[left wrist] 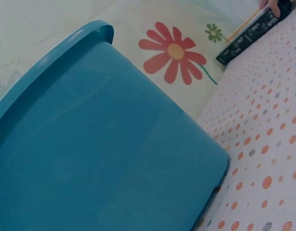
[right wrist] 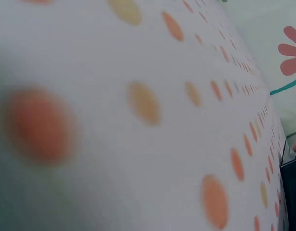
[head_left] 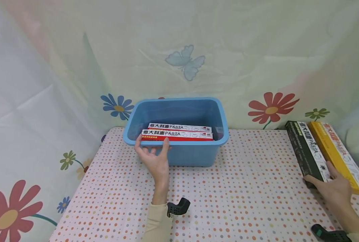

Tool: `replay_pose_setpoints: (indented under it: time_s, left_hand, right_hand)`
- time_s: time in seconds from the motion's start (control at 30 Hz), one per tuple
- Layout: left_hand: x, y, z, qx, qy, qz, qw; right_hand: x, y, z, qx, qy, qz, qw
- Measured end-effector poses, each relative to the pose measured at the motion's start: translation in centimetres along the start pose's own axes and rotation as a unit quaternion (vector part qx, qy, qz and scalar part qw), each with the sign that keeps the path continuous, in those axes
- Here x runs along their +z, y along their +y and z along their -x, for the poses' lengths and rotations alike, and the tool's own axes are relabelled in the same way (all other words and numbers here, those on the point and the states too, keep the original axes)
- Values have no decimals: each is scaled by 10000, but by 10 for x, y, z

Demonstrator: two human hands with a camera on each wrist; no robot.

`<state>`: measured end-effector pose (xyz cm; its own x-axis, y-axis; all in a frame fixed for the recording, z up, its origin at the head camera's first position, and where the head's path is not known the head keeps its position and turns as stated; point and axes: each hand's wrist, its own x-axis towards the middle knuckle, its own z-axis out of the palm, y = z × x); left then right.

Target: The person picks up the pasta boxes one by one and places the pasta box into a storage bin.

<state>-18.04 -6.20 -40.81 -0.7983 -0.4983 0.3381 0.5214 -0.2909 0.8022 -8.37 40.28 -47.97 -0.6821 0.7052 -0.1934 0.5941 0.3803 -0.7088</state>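
Observation:
A blue plastic bin stands on the dotted tablecloth, with two red-and-white pasta boxes inside it. At the bin's front left, my left hand holds the rim, its thumb and a finger reaching up over the edge. In the left wrist view the bin's blue wall fills much of the picture. Far to the right, my right hand grips the near end of a black pasta box, thumb on its left side. The right wrist view shows only a dark corner of that box.
Right beside the black box lies a yellow pasta box, near the table's right side. A flower-printed curtain hangs behind the table and down its left side. Dotted tablecloth stretches between the bin and the boxes.

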Motion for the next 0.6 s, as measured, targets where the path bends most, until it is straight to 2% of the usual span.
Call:
replay_pose_setpoints:
  time_s: [0.17,0.27,0.4,0.5,0.6]
  left_hand:
    - [-1,-2,0,-36,0,-46,10000]
    - [-1,-1,1,-49,22,-41,10000]
    - [-1,-1,2,-69,23,-96,9999]
    - [0,-1,1,-55,15,-89,9999]
    - [0,-1,1,-26,29,-28,10000]
  right_hand:
    - [2,2,15,-50,-110,-173,9998]
    - [0,-3,26,-348,-242,-89,9991]
    - [-9,-18,42,-1362,-338,110,9900]
    - [-16,-36,54,-2260,-392,134,9732]
    - [-20,-59,63,-2972,-547,45,9532]
